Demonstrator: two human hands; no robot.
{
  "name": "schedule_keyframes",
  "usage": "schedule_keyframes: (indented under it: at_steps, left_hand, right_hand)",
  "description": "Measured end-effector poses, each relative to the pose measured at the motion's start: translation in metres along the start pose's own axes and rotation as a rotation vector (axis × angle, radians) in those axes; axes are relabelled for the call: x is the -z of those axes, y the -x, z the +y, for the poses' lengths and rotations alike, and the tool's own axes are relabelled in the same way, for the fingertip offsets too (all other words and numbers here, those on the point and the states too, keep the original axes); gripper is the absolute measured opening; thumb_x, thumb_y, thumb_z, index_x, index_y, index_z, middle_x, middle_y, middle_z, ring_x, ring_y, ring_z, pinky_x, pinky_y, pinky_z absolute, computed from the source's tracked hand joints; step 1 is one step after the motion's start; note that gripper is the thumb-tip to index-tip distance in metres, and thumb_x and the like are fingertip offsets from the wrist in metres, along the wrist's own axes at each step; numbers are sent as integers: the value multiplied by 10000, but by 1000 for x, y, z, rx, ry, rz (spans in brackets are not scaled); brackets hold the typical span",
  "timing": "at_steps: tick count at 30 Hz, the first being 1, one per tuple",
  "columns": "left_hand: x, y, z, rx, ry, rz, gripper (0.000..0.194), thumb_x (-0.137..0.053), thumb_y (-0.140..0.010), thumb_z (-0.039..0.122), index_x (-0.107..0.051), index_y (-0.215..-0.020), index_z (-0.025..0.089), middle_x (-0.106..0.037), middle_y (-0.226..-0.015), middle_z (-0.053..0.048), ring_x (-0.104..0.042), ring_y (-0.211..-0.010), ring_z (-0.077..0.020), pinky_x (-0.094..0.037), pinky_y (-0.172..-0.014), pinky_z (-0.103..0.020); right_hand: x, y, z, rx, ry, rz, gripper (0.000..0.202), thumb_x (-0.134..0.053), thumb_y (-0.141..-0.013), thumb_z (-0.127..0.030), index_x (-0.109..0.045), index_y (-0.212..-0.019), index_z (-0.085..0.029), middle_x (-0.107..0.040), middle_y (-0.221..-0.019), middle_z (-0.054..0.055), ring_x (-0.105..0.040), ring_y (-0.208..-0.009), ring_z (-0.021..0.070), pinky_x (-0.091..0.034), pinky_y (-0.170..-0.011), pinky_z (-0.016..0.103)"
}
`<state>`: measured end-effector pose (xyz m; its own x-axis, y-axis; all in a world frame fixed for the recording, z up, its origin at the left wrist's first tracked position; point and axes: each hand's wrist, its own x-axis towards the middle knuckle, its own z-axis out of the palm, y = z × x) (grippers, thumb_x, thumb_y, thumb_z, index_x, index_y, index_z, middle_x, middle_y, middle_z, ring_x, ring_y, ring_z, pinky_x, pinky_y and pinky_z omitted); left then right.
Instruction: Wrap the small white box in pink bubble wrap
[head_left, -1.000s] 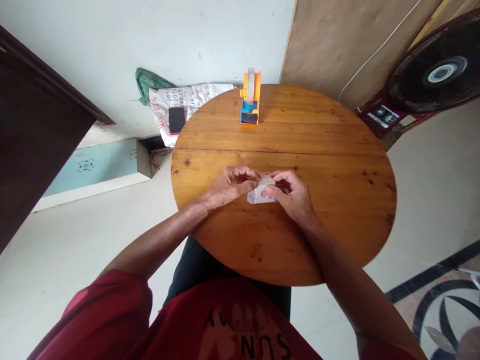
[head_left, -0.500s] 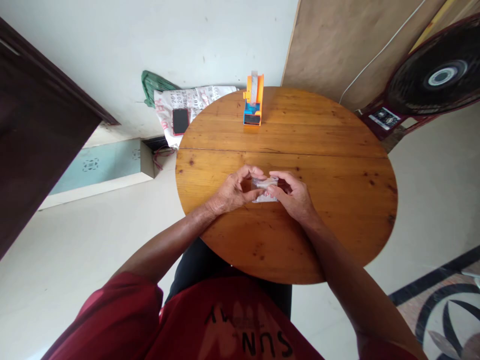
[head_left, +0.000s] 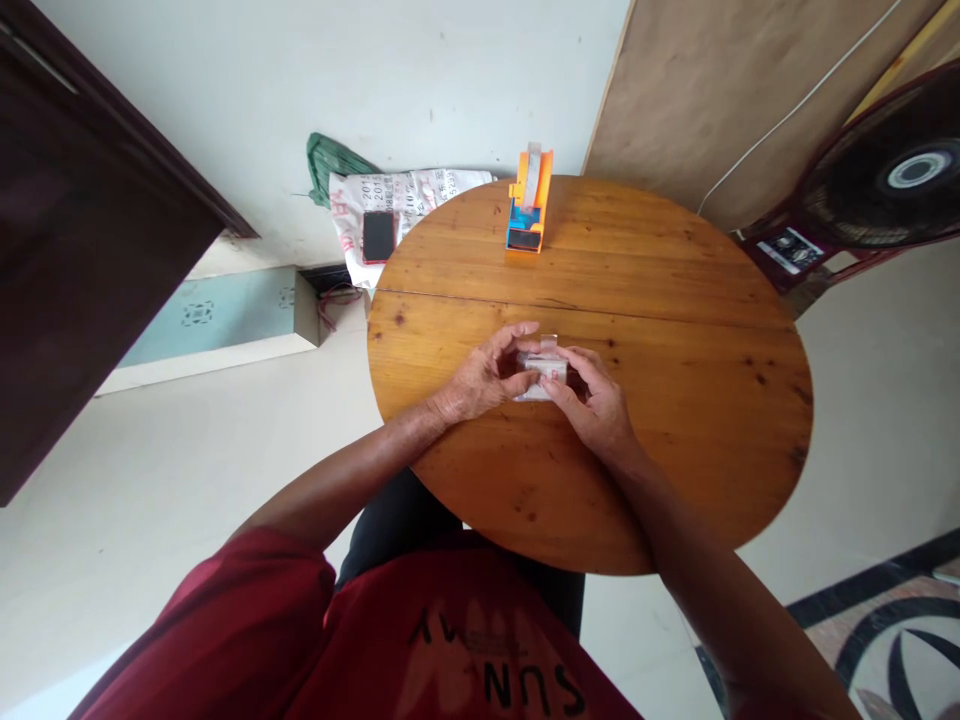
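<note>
Between my two hands is a small whitish packet in clear, shiny plastic (head_left: 534, 392); its exact kind cannot be made out. My left hand (head_left: 491, 375) grips its left side, thumb on the near face and fingers curled at the far edge. On the right side my right hand (head_left: 596, 395) holds it, thumb pressed on the face and fingers behind. A clear strip or flap (head_left: 549, 342) sticks up past the far edge. Fingers hide parts of the packet, which is just over or on the round wooden table (head_left: 675, 400).
An orange and blue tape dispenser (head_left: 530, 205) stands at the table's far side. Beyond the left edge, a phone (head_left: 378, 237) lies on a printed white sack (head_left: 349, 225) near a green bag (head_left: 330, 165). A large fan (head_left: 885, 165) is at right.
The packet's far edge now shows a clear flap sticking up. My fingers have shifted slightly around it. The whole view has moved a little, so everything sits further right.
</note>
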<state>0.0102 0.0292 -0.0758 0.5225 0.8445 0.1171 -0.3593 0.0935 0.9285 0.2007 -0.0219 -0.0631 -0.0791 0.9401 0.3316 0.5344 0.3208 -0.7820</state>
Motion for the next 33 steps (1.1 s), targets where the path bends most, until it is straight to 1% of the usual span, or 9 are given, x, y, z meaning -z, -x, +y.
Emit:
schedule_keyframes:
  at_steps: [2,5,9,12,17,21,26,29,33]
  left_hand:
    - [1,-1,0,16,17,-2,725,-870,-717,395,-503,-1331,274,-644,-1232,-90,-659,-1086,-227,-537,-910,-359]
    - [1,-1,1,27,1,4,720,-866,-723,382,-511,-1337,260,-651,-1201,-90,-657,-1086,-229,-529,-923,-365]
    - [2,-2,1,16,-2,-27,729,-856,-735,389,-494,-1354,254,-676,-1147,-87,-676,-1021,-210,-539,-857,-337]
    - [3,-3,-1,7,-34,-38,730,-851,-729,432,-509,-1347,246,-689,-1114,-83,-693,-965,-207,-544,-799,-326]
    - [4,-4,-2,-9,-96,-48,721,-836,-740,468,-532,-1347,223,-693,-1120,-91,-698,-952,-210,-545,-785,-331]
    - [5,-4,-3,-7,-104,-40,709,-837,-740,461,-543,-1340,223,-690,-1125,-85,-693,-962,-204,-547,-797,-327]
    - [5,-4,-3,22,-66,-45,669,-834,-755,424,-545,-1325,229,-694,-1149,-79,-687,-983,-191,-547,-815,-313]
    - [5,-4,-4,21,-61,-45,635,-837,-756,408,-561,-1300,233,-703,-1121,-64,-687,-950,-172,-537,-805,-294]
    - [3,-4,-3,12,-69,-44,614,-839,-754,410,-581,-1279,226,-702,-1100,-64,-686,-943,-166,-532,-818,-289]
  right_hand:
    - [1,0,-3,23,26,-21,406,-612,-926,-417,-638,-1278,-218,-632,-1249,130,-620,-1181,265,-515,-1015,448]
    - [1,0,-4,62,46,-34,416,-589,-944,-407,-620,-1301,-197,-625,-1259,147,-612,-1198,264,-505,-1032,446]
    - [1,-1,-3,61,52,-58,406,-574,-951,-412,-617,-1302,-211,-626,-1267,143,-612,-1203,264,-500,-1038,453]
    - [2,-1,-3,37,60,-68,398,-572,-948,-419,-617,-1298,-235,-631,-1275,133,-617,-1196,269,-502,-1033,466]
    - [2,-1,-6,49,82,-41,366,-578,-945,-406,-612,-1278,-258,-662,-1259,115,-617,-1186,270,-492,-1036,485]
    - [1,-1,-7,63,83,-16,324,-582,-945,-393,-623,-1233,-251,-677,-1227,112,-630,-1159,267,-502,-1018,467]
    - [-1,-1,-7,60,80,-10,308,-573,-944,-413,-628,-1202,-253,-682,-1204,105,-641,-1131,261,-516,-994,453]
    - [-2,-1,-7,55,80,17,304,-584,-935,-426,-642,-1183,-261,-694,-1183,100,-651,-1111,262,-524,-983,450]
    - [-1,-1,-7,61,98,7,298,-584,-933,-419,-652,-1181,-269,-700,-1180,95,-654,-1108,268,-523,-986,460]
